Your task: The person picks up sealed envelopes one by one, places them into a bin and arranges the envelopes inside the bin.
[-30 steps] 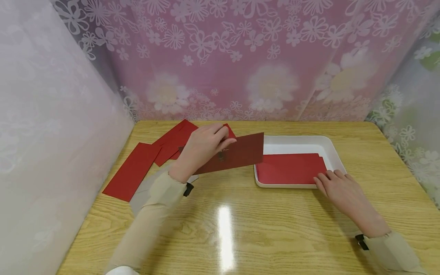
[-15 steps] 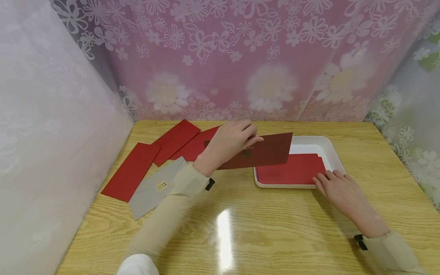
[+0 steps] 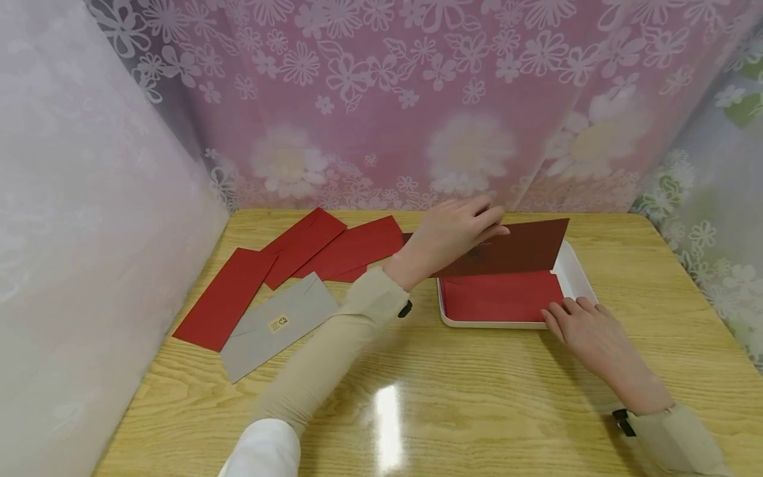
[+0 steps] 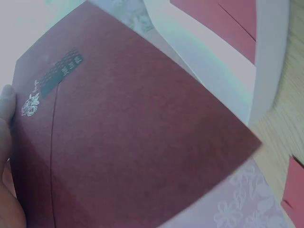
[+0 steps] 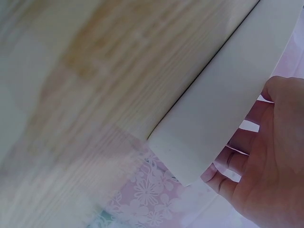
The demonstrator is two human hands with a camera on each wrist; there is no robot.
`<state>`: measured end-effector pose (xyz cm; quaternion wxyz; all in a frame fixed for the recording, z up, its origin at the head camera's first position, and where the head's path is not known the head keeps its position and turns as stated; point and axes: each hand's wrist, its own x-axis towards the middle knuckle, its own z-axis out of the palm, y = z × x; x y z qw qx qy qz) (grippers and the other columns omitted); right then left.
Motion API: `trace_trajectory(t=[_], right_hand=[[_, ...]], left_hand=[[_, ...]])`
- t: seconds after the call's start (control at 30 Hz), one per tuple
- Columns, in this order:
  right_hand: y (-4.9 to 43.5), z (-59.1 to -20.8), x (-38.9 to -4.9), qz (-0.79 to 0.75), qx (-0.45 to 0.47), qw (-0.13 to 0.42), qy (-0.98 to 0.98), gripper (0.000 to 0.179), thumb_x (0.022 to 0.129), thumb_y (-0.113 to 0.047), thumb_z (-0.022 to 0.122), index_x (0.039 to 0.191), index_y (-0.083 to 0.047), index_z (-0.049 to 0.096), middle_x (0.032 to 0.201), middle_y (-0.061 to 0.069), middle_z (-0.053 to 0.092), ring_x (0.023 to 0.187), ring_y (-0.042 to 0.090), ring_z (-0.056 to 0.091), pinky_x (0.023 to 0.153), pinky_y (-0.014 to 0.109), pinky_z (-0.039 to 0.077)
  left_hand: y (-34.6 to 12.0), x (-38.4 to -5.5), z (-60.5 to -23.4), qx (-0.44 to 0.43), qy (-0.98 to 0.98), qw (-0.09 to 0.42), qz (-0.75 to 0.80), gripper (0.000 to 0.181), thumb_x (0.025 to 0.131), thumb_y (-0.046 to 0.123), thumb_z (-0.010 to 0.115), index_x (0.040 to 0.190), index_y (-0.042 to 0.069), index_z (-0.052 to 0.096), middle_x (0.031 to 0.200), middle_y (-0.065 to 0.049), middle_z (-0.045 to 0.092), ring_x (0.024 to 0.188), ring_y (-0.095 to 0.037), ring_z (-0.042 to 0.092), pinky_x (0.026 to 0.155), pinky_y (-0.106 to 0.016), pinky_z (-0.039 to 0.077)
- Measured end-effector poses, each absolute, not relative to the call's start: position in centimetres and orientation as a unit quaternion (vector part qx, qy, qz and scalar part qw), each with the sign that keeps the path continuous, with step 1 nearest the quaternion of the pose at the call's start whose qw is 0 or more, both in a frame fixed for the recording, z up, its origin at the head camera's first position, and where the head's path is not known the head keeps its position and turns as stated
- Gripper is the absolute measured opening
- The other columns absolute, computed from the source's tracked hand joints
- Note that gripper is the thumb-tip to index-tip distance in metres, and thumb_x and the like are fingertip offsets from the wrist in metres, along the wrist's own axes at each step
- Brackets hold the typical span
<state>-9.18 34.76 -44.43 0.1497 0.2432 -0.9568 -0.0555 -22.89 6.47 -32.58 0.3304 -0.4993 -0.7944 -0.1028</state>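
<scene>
My left hand (image 3: 456,232) pinches a dark red envelope (image 3: 530,246) by its long upper edge and holds it tilted over the white tray (image 3: 577,275). In the left wrist view, the envelope (image 4: 137,118) shows a flap line, a small dark green sticker and a white rose print. Red envelopes (image 3: 503,298) lie stacked inside the tray, partly hidden by the held one. My right hand (image 3: 599,341) grips the tray's front right corner, its fingers curled over the rim. The right wrist view shows that hand (image 5: 266,156) against the tray's outer wall (image 5: 209,99).
Several red envelopes (image 3: 223,298) lie spread and partly overlapping on the left of the wooden table (image 3: 477,397). A grey envelope (image 3: 277,328) with a small yellow sticker lies in front of them. Floral curtains (image 3: 381,132) stand behind and on both sides.
My left hand has carried the dark red envelope rightward, from over the spread envelopes to above the tray. The grey envelope has come into fuller view. My right hand has stayed at the tray's corner.
</scene>
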Motion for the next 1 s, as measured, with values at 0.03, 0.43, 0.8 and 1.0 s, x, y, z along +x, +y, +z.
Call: trace_trajectory(t=[0.03,0.43,0.8,1.0], right_hand=[[34.8,-44.4,-9.2,-0.057,0.243,0.147,-0.957,0.039,0.078,-0.006,0.077,0.115,0.002,0.068,0.095,0.015,0.062,0.086,0.035,0.055,0.073,0.052,0.052],[34.6,-44.7,-9.3,-0.042,0.242,0.174,-0.954,0.089,0.105,-0.048,-0.004,0.108,0.002,0.069,0.090,0.015,0.062,0.081,0.035,0.053,0.069,0.052,0.050],[34.6,-44.6,-9.3,-0.040,0.225,0.175,-0.958,0.029,0.103,-0.024,0.056,0.107,0.001,0.069,0.095,0.019,0.067,0.090,0.039,0.061,0.074,0.055,0.052],[34.6,-44.9,-9.4,-0.043,0.232,0.197,-0.952,0.083,0.108,-0.050,0.001,0.101,-0.001,0.068,0.087,0.015,0.066,0.082,0.037,0.062,0.069,0.052,0.052]], left_hand=[[6.9,-23.0,-32.6,-0.499,-0.793,0.335,-0.102,0.034,0.106,0.044,0.050,0.098,0.013,0.060,0.084,0.001,0.053,0.061,-0.010,0.039,0.059,-0.022,0.033],[11.7,-23.6,-33.7,-0.520,-0.790,0.301,-0.120,0.033,0.107,0.042,0.047,0.108,0.014,0.064,0.089,0.002,0.055,0.063,-0.008,0.039,0.060,-0.020,0.035],[13.4,-23.6,-36.5,-0.510,-0.822,0.228,-0.113,0.031,0.106,0.042,0.047,0.104,0.016,0.063,0.086,0.003,0.055,0.063,-0.007,0.043,0.057,-0.020,0.032],[13.4,-23.9,-37.7,-0.505,-0.835,0.181,-0.124,0.028,0.104,0.041,0.051,0.098,0.015,0.060,0.084,0.004,0.054,0.063,-0.006,0.047,0.057,-0.019,0.028]])
